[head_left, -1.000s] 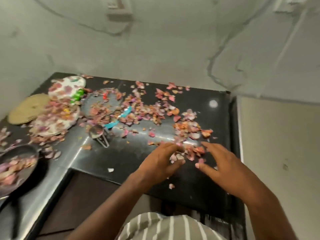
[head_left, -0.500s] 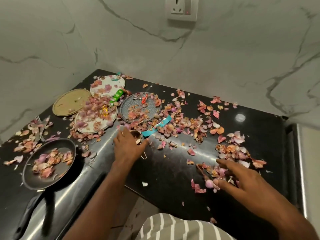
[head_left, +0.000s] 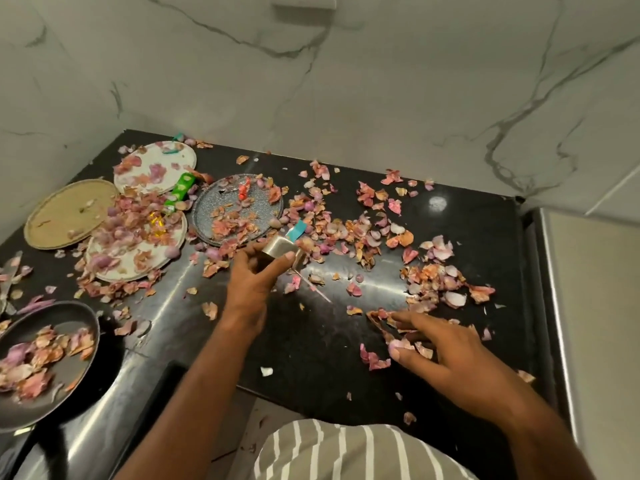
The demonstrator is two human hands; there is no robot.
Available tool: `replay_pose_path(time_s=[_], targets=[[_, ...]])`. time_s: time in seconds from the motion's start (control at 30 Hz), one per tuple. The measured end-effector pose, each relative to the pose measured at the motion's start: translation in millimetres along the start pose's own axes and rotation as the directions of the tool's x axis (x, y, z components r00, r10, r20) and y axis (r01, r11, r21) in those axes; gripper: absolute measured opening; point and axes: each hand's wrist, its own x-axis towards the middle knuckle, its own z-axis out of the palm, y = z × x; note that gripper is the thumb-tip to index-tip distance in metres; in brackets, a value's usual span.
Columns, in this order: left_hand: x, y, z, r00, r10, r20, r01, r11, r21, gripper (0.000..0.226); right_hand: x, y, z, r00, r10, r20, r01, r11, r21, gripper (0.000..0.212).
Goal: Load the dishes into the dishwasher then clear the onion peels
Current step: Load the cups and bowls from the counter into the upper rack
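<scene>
Pink and orange onion peels (head_left: 349, 230) lie scattered over the black counter (head_left: 311, 334). My left hand (head_left: 252, 282) grips a small steel measuring cup (head_left: 278, 249), lifted just above the counter, its thin wire handle pointing down to the right. My right hand (head_left: 446, 355) rests with spread fingers on a pile of peels at the right front. Peels also cover two white plates (head_left: 159, 164) (head_left: 138, 251), a tan plate (head_left: 69, 213), a grey glass plate (head_left: 239, 206) and a dark frying pan (head_left: 45, 358) at the left front.
A teal strip (head_left: 296, 232) lies behind the cup. A green wrapper (head_left: 180, 188) and a yellow one (head_left: 157, 221) lie among the plates. Marble walls close off the back and left. A steel edge (head_left: 554, 306) borders the counter at the right.
My left hand left the peel pile, reached left to the steel cup and has lifted it off the counter. My right hand stayed on the peels at the right.
</scene>
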Motion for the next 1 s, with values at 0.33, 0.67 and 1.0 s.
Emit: replay_pose_path(time_s=[0.33,0.67,1.0], targets=[[-36.1,-9.5,107.5,0.944,0.025,0.328,0.105,0.922,-0.374,0.079,-36.8,13.4,-5.7,0.970,-0.004,-0.244,0.035,0.992,0.123,0.064],[-71.5,-10.8,179.1,0.811,0.229,0.539,-0.216,0.972,-0.087,0.084,-109.0,52.4,-9.3,0.845,0.153,-0.512,0.013,0.952,0.306,0.074],[-166.6,-46.0,268.1,0.536,0.099,0.839,-0.320,0.943,0.094,0.077,-197.1,92.5,-6.0,0.618,0.324,-0.717,-0.142,0.942,0.304,0.033]])
